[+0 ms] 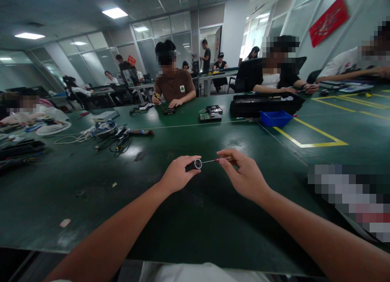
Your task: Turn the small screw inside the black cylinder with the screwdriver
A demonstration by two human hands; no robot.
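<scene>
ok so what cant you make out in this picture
All in the head view:
Black cylinder: rear end hidden by the left hand; inside too small and dark to read.
Screwdriver: tip too small to tell whether it touches anything; handle partly covered by the right hand.
Item at right: pixelated and cut off by the edge.

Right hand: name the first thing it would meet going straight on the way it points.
The tube in the left hand: the right hand's screwdriver points at its ringed end. The tip may already touch it; depth is unclear.
</scene>
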